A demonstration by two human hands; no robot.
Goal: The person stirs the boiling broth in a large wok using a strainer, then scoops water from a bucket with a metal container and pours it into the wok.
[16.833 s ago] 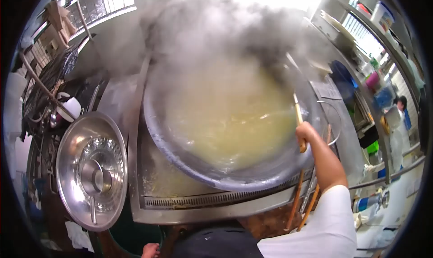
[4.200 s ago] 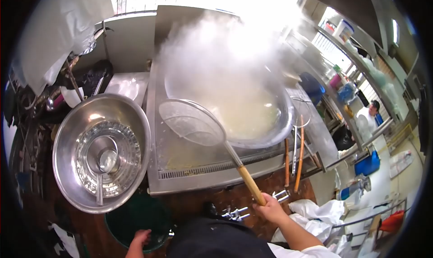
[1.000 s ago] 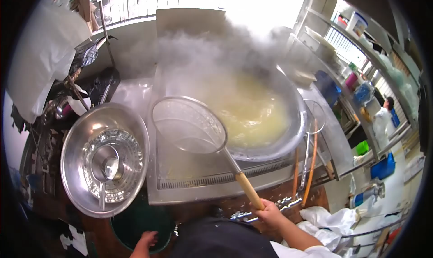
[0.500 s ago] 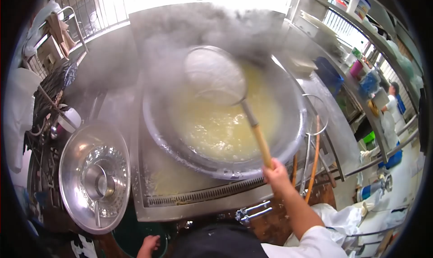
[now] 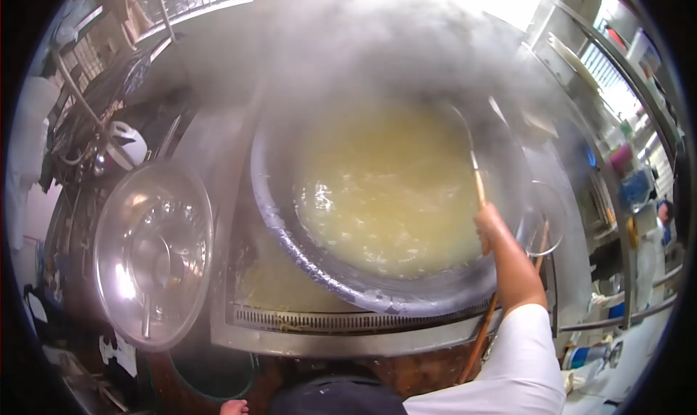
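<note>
Here's your right hand (image 5: 491, 228), fingers wrapped firmly round the wooden grip of a long-handled skimmer (image 5: 479, 186), right arm stretched out over the right side of the wok. From your fist the tool lies straight to the far side, its long axis leaning slightly left as it runs away from you. The head is nearly edge-on, just a thin curved rim line showing; whether it's in the liquid or above it, you can't tell through the haze. Your right hand has it, while your left hand (image 5: 234, 408) is well apart at the near edge, fingertips only, so there's no telling how far it's spread or what it holds.

Outward now! Below the skimmer, the big wok (image 5: 319, 275) holds yellowish, bubbling liquid (image 5: 385, 190), with steam (image 5: 406, 45) thick at the far side. Over to the left, a steel basin (image 5: 110, 270) carries a metal dipper (image 5: 152, 261), handle pointing near. Just below that basin, a dark green tub (image 5: 212, 373), contents too dim to read.
</note>
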